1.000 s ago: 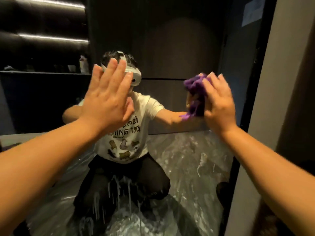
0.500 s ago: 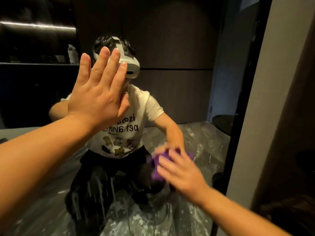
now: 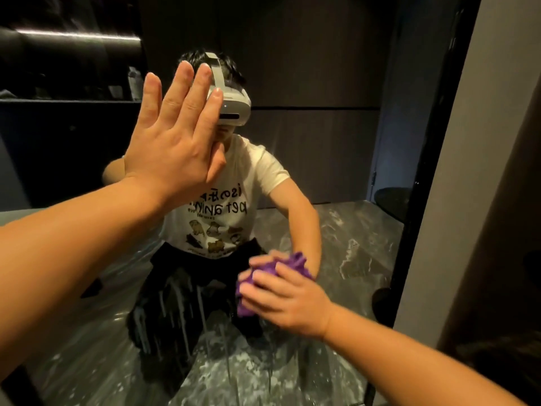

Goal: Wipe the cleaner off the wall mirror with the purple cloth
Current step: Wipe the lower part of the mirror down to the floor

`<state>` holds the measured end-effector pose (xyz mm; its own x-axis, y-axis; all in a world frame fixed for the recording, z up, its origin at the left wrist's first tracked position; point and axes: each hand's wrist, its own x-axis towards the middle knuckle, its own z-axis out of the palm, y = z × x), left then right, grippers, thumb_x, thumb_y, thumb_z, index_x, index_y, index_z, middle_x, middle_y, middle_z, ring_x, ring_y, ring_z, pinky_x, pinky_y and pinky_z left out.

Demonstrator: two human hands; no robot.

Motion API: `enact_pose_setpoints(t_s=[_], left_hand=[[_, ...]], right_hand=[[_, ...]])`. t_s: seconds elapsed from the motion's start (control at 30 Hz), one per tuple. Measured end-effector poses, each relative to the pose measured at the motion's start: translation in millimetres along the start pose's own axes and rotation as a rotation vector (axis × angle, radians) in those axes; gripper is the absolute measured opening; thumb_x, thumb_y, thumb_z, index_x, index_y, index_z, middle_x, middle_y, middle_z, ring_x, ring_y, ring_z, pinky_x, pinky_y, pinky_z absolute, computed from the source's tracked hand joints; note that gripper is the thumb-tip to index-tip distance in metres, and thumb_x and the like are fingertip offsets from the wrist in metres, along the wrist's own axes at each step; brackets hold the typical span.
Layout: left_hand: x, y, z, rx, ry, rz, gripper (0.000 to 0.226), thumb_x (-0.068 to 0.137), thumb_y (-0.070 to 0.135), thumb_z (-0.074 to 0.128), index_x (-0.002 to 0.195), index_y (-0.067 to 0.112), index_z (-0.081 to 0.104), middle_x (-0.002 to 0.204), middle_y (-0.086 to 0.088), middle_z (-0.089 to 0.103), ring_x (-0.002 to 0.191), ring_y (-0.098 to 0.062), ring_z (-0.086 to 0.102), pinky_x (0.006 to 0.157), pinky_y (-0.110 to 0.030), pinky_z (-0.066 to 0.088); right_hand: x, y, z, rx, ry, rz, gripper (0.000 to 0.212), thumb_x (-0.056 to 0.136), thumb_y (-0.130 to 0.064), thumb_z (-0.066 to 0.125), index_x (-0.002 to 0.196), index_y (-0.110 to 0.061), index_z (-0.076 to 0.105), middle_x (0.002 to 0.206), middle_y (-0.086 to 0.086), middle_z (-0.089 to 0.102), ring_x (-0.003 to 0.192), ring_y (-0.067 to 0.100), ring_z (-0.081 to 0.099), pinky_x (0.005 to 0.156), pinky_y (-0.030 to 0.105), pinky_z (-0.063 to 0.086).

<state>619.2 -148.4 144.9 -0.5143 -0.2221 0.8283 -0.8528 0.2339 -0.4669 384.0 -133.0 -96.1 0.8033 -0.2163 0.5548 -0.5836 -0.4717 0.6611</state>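
Head view looks straight at the wall mirror [image 3: 336, 83], a tall sheet of glass with a black frame [image 3: 421, 183] down its right edge and a plain grey wall [image 3: 480, 171] just beside that frame. The room in the glass is dark: dark panelled walls at the far side, a lit strip of shelving [image 3: 76, 39] at upper left, and a grey marbled floor [image 3: 351, 235]. The reflection shows a kneeling person in a white printed T-shirt [image 3: 231, 200] and dark trousers, wearing a white headset [image 3: 231, 104]. White cleaner [image 3: 181, 306] runs in streaks and drips down the lower middle of the glass, and speckled residue spreads across the bottom part of the mirror.

The left hand [image 3: 172, 148] is up at the left of the glass, flat, with fingers straight and close together and the palm turned to the mirror; it holds nothing, and whether the palm actually presses the glass cannot be told. The right hand [image 3: 289, 300] is low and right of centre, its fingers curled over the bunched purple cloth [image 3: 269, 276], which it holds against the mirror just right of the streaks of cleaner. Folds of the cloth stick out above and to the left of the fingers, beside their own reflection.
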Motion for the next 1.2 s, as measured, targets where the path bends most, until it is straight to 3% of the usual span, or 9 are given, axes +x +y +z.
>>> enact_pose_setpoints(t_s=[0.07,0.13,0.27,0.47,0.63,0.83,1.0,1.1,1.2], left_hand=[[1.0,1.3,-0.7,-0.016,-0.002,-0.002,0.074,0.096,0.046,0.029,0.155,0.003,0.013,0.163,-0.019,0.002,0.151,-0.035,-0.004,0.119,-0.057,-0.002],[2.1,0.9,-0.9,-0.029,0.004,-0.012,0.074,0.096,0.046,0.028,0.155,0.003,0.014,0.163,-0.019,0.002,0.151,-0.034,-0.004,0.119,-0.056,-0.003],[0.9,1.3,-0.3,-0.034,0.008,-0.020,0.074,0.096,0.047,0.025,0.154,0.002,0.015,0.163,-0.020,0.003,0.151,-0.035,-0.004,0.119,-0.057,-0.003],[3.2,0.2,1.0,-0.022,0.039,-0.018,0.073,0.096,0.045,0.028,0.153,0.000,0.018,0.162,-0.021,0.006,0.150,-0.036,-0.001,0.119,-0.058,-0.002],[0.7,-1.9,2.5,0.003,0.070,0.013,0.072,0.097,0.043,0.031,0.153,0.001,0.020,0.162,-0.021,0.008,0.150,-0.038,0.004,0.119,-0.058,0.001],[1.4,2.0,-2.1,-0.031,0.026,-0.026,0.074,0.095,0.045,0.030,0.153,0.001,0.019,0.163,-0.020,0.006,0.151,-0.034,-0.002,0.120,-0.056,-0.003],[1.7,3.5,-0.7,-0.046,0.024,-0.034,0.074,0.094,0.044,0.031,0.153,0.001,0.020,0.163,-0.020,0.006,0.151,-0.034,-0.002,0.119,-0.055,-0.004],[2.0,1.3,1.3,-0.046,0.027,-0.036,0.074,0.094,0.044,0.032,0.152,0.001,0.020,0.163,-0.019,0.007,0.151,-0.034,-0.003,0.119,-0.054,-0.008],[1.1,1.0,3.8,-0.045,0.040,-0.024,0.074,0.094,0.044,0.033,0.152,0.000,0.021,0.163,-0.020,0.007,0.151,-0.034,-0.003,0.118,-0.052,-0.009]], right_hand=[[-32.9,-28.8,4.8,0.133,-0.245,-0.034,0.041,0.104,-0.022,0.044,0.145,-0.020,0.052,0.160,-0.002,0.036,0.153,0.017,0.019,0.128,0.040,0.006],[-39.8,-27.7,-8.4,0.193,-0.239,-0.017,0.042,0.102,-0.021,0.047,0.143,-0.019,0.054,0.158,0.000,0.039,0.153,0.019,0.019,0.127,0.041,0.005],[2.6,71.1,-63.6,0.063,0.159,0.263,0.030,0.110,-0.023,0.045,0.139,-0.017,0.051,0.147,0.009,0.052,0.138,0.033,0.046,0.116,0.059,0.034],[86.5,244.1,-154.6,-0.211,0.433,0.774,0.049,0.093,-0.008,0.050,0.143,-0.007,0.052,0.151,0.019,0.046,0.143,0.045,0.035,0.120,0.056,0.021],[91.7,109.5,-71.9,-0.128,0.380,0.295,0.035,0.099,-0.011,0.063,0.133,-0.012,0.064,0.144,0.011,0.056,0.138,0.036,0.047,0.116,0.055,0.034],[-26.6,21.1,-29.6,0.067,-0.193,-0.033,0.036,0.109,-0.019,0.034,0.138,-0.017,0.055,0.149,0.002,0.052,0.143,0.026,0.041,0.126,0.046,0.012],[20.3,141.9,-99.7,0.007,0.181,0.427,0.035,0.107,-0.031,0.050,0.131,-0.010,0.064,0.140,0.015,0.058,0.133,0.036,0.050,0.110,0.055,0.039],[40.7,240.5,-140.6,-0.141,0.422,0.804,0.045,0.098,-0.014,0.047,0.142,-0.003,0.051,0.149,0.026,0.046,0.140,0.049,0.037,0.118,0.060,0.028],[19.2,251.6,-125.1,-0.274,0.440,0.881,0.053,0.093,-0.001,0.048,0.146,-0.006,0.046,0.152,0.022,0.042,0.143,0.048,0.031,0.120,0.056,0.021]])
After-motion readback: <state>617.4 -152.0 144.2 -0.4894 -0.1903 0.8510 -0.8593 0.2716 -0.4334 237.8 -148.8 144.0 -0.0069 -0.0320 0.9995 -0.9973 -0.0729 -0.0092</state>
